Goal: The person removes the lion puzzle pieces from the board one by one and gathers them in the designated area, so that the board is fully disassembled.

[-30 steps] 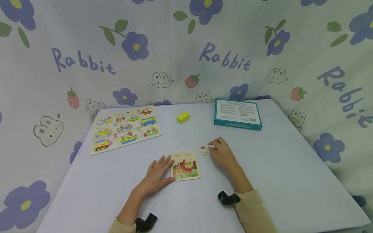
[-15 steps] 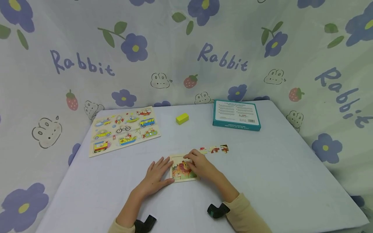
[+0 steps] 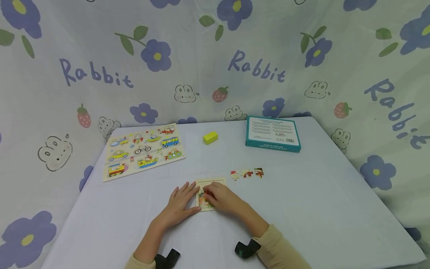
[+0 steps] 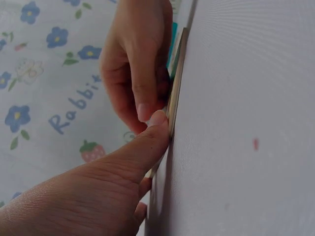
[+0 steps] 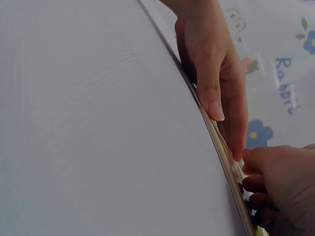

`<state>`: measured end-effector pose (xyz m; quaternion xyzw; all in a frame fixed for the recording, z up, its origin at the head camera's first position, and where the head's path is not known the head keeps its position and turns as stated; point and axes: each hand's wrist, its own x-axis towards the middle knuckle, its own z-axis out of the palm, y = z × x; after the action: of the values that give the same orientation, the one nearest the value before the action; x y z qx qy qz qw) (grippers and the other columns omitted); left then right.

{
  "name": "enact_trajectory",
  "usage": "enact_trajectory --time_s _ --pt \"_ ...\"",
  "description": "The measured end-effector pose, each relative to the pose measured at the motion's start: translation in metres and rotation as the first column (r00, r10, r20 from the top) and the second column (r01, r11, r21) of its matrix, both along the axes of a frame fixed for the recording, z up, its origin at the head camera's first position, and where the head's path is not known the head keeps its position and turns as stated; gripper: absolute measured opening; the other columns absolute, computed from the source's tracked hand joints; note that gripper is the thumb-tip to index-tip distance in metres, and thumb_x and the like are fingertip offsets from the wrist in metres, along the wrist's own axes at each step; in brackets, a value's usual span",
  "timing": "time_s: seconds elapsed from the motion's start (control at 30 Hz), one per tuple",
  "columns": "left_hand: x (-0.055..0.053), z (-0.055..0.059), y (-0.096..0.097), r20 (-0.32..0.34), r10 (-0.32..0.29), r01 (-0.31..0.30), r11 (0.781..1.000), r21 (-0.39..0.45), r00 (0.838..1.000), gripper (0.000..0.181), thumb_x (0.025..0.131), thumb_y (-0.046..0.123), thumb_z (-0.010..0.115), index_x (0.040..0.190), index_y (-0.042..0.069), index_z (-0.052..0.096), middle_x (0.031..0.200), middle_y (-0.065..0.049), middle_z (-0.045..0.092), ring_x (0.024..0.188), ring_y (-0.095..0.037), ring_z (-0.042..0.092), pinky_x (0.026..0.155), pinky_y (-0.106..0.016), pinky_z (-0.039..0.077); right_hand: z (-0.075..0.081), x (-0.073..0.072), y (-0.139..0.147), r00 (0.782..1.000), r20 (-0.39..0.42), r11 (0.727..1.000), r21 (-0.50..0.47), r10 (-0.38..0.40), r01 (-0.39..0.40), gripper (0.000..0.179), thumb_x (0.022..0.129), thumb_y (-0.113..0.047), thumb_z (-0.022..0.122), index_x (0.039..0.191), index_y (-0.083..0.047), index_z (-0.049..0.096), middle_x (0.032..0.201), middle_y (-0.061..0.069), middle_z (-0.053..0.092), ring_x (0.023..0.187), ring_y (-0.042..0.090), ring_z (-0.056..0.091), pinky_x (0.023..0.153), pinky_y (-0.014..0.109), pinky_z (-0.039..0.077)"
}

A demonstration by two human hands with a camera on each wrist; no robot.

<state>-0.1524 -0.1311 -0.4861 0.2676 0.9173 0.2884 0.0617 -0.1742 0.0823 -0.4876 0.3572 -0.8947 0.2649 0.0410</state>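
Note:
A small square wooden jigsaw puzzle with a light frame and an animal picture lies on the white cloth; its upper strip is bare wood. My left hand rests at its left edge, fingers spread, thumb at the lower left corner. Over the picture, my right hand has its fingers curled, thumb and index fingertips pinching at a puzzle piece on the left of the picture, mostly hidden by the hand. In the right wrist view the fingertips of both hands come close together over the puzzle's edge.
Three loose puzzle pieces lie in a row right of the frame. Farther back are a vehicle picture board at left, a yellow block in the middle and a teal box at right. A printed curtain hangs behind the table.
My right hand has left the loose pieces and moved left and toward me onto the puzzle, uncovering the row of three pieces. My left hand stays at the frame's left edge.

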Motion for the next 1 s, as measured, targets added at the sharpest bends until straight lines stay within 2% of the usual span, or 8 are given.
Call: enact_trajectory --time_s 0.1,0.23,0.4,0.57,0.77,1.0 --pt "-0.0001 -0.0008 -0.0004 -0.007 -0.002 0.002 1.0 0.004 1.0 0.07 0.084 0.042 0.063 0.141 0.011 0.038 0.149 -0.007 0.025 0.138 -0.029 0.014 0.106 -0.053 0.003 -0.0014 0.001 -0.0032 0.999 -0.045 0.999 0.043 -0.018 0.02 0.025 0.093 -0.021 0.055 0.11 -0.004 0.062 0.079 -0.005 0.05 0.069 0.006 0.042 0.059 0.015 0.037" --pt "0.0002 -0.0011 -0.0007 -0.011 -0.003 0.003 1.0 0.006 1.0 0.07 0.084 0.041 0.063 0.141 0.011 0.037 0.149 -0.007 0.025 0.137 -0.029 0.014 0.106 -0.053 0.003 -0.005 0.0024 -0.0051 0.99 -0.143 0.995 0.101 -0.011 0.026 0.028 0.092 -0.022 0.055 0.113 -0.006 0.064 0.077 -0.005 0.048 0.066 0.005 0.038 0.057 0.015 0.032" --pt "0.0006 -0.0007 -0.0009 -0.008 -0.002 0.002 1.0 0.004 1.0 0.07 0.084 0.042 0.063 0.141 0.011 0.037 0.149 -0.007 0.025 0.137 -0.03 0.014 0.106 -0.054 0.003 -0.0067 0.0042 -0.0067 0.979 -0.204 0.99 0.134 -0.008 0.036 0.029 0.092 -0.022 0.055 0.115 -0.007 0.064 0.077 -0.004 0.046 0.065 0.005 0.036 0.055 0.015 0.031" --pt "0.0001 -0.0014 -0.0012 -0.006 -0.004 0.004 1.0 0.004 1.0 0.07 0.084 0.042 0.063 0.141 0.011 0.037 0.149 -0.007 0.025 0.137 -0.029 0.014 0.106 -0.054 0.003 -0.0063 0.0047 -0.0078 0.981 -0.191 0.992 0.116 -0.034 0.057 0.027 0.093 -0.021 0.053 0.11 -0.003 0.063 0.083 -0.002 0.05 0.068 0.006 0.039 0.058 0.015 0.036" --pt "-0.0003 -0.0026 -0.0015 -0.004 -0.004 0.004 1.0 0.002 1.0 0.07 0.084 0.043 0.062 0.141 0.011 0.037 0.149 -0.007 0.024 0.138 -0.029 0.013 0.106 -0.053 0.002 -0.004 0.005 -0.0075 0.989 -0.137 0.995 0.082 -0.049 0.06 0.022 0.093 -0.02 0.054 0.106 -0.005 0.063 0.083 -0.003 0.05 0.069 0.006 0.041 0.06 0.016 0.038" --pt "-0.0006 -0.0021 -0.0009 -0.007 -0.001 0.001 1.0 0.006 1.0 0.07 0.084 0.043 0.063 0.141 0.012 0.037 0.149 -0.006 0.025 0.138 -0.029 0.013 0.106 -0.053 0.003 -0.0063 0.0035 -0.0073 0.994 -0.086 0.997 0.043 -0.066 0.07 0.022 0.089 -0.018 0.061 0.107 -0.007 0.058 0.088 -0.002 0.05 0.072 0.006 0.043 0.064 0.018 0.041"
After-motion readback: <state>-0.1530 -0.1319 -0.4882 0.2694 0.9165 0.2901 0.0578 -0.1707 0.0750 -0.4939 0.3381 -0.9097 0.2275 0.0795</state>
